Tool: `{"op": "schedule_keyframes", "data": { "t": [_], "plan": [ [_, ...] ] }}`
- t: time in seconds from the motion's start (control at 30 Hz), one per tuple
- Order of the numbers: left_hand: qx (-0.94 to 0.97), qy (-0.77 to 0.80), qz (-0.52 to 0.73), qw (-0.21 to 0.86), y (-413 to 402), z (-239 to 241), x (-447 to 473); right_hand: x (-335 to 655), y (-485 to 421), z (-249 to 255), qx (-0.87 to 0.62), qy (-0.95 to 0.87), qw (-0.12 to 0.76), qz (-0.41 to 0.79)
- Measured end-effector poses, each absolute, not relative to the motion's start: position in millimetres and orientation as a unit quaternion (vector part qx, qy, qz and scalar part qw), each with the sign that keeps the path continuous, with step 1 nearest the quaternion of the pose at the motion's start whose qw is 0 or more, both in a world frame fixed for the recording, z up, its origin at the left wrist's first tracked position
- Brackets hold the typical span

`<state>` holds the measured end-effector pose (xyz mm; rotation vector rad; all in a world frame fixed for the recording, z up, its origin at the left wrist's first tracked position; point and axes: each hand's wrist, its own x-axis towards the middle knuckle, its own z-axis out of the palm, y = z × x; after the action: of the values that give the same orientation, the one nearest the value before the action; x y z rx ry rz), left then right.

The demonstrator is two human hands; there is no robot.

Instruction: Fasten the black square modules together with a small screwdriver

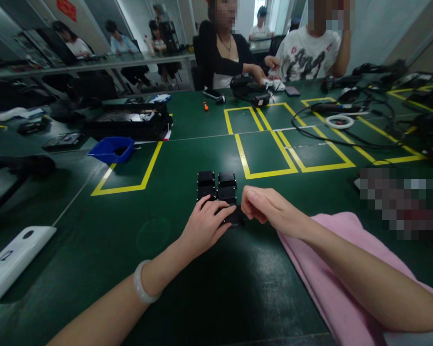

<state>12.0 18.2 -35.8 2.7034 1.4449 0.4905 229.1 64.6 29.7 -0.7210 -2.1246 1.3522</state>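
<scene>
Small, matte black blocks (pixel 226 194) sit in the middle of the green table (pixel 187 158): four in a tight square, and a fifth block (pixel 235 217) just in front of them. The left hand (pixel 205 226) lies on that fifth block with fingers loosely spread, partly covering it. The right hand (pixel 270 209), fingers curled together, touches its right edge; a pink cloth (pixel 324 269) lies under that arm and a blue bin (pixel 111 149) stands well to the left.

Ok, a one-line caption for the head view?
Left hand lies over small black blocks, right hand curled beside it, on a green table.
</scene>
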Motion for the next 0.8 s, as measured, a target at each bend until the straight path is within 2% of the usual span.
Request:
{"op": "schedule_keyframes", "data": {
  "t": [0.53, 0.67, 0.8],
  "plan": [
    [0.874, 0.462, 0.153, 0.019, 17.7, -33.9, 11.9, 226.8, 68.1, 29.7, -0.275, -0.711, 0.216, 0.61],
    [0.872, 0.463, 0.156, 0.016, 18.0, -33.8, 12.3, 227.2, 68.7, 29.3, -0.296, -0.716, 0.227, 0.59],
    [0.871, 0.465, 0.155, 0.015, 18.0, -34.5, 12.3, 228.8, 66.6, 29.5, -0.31, -0.753, 0.253, 0.522]
  ]
}}
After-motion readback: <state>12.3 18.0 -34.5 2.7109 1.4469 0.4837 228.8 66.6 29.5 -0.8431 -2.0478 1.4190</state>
